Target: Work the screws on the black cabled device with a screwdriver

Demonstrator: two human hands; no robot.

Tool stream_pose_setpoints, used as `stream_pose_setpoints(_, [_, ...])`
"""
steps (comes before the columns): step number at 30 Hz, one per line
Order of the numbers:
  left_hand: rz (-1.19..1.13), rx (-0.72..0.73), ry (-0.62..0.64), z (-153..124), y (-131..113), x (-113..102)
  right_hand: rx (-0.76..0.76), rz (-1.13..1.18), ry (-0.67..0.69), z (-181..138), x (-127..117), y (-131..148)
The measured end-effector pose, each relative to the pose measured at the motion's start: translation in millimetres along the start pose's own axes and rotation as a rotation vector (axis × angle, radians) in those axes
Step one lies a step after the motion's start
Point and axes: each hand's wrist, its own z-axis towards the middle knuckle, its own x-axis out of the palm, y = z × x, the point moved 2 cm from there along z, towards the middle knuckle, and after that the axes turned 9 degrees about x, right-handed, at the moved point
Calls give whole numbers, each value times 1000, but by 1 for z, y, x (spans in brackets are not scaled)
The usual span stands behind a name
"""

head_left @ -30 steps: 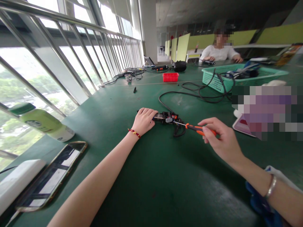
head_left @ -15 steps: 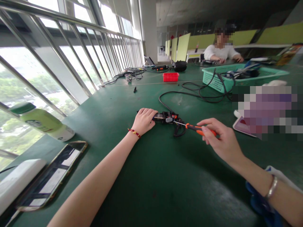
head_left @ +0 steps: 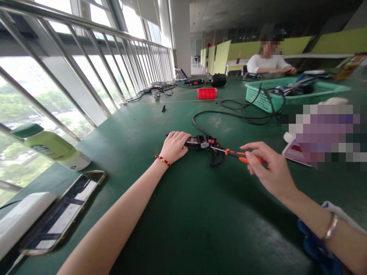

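My left hand [head_left: 175, 144] is closed over the left end of a black, opened-up electrical device [head_left: 202, 142] lying on the green table. Grey, orange and blue parts show inside the device, and a black cable [head_left: 197, 116] runs from it. Between the fingertips of my right hand [head_left: 268, 164] is the orange-and-black handle of a screwdriver [head_left: 236, 154]. Its thin metal shaft points left, and the tip reaches the device's right part near some thin wires. Exactly what the tip touches is too small to make out.
A green basket [head_left: 265, 101] with tools and cables stands at the right, a small red bin [head_left: 207, 93] farther back. At left are a bottle [head_left: 51, 147], a phone [head_left: 65, 214] and a white block [head_left: 25, 217]. A person [head_left: 269, 63] sits across the table.
My right hand has shifted very slightly on the screwdriver's handle, while the tip stays at the device. My left hand has not moved. The person opposite has brought their hands closer together.
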Motion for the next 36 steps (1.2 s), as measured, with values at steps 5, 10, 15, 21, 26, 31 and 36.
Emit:
stream_pose_setpoints(5, [-4, -3, 5, 0, 1, 0, -24, -28, -17, 0, 0, 0])
stream_pose_setpoints(10, [-1, -5, 4, 0, 0, 0, -165, -28, -172, -1, -2, 2])
stream_pose_setpoints(15, [-2, -4, 3, 0, 0, -1, -92, -104, -33, -2, 0, 3])
stream_pose_setpoints(21, [-7, -13, 11, 0, 0, 0, -110, -115, -70, -2, -1, 2])
stream_pose_setpoints(26, [-26, -23, 20, 0, 0, -1, -194, -63, -173, -2, -2, 5])
stream_pose_setpoints(31, [-29, -29, 30, 1, 0, 0, -121, -108, -62, -2, -2, 5])
stream_pose_setpoints(36, [-41, -28, 22, 1, 1, 0, -107, -103, -80, 0, -2, 4])
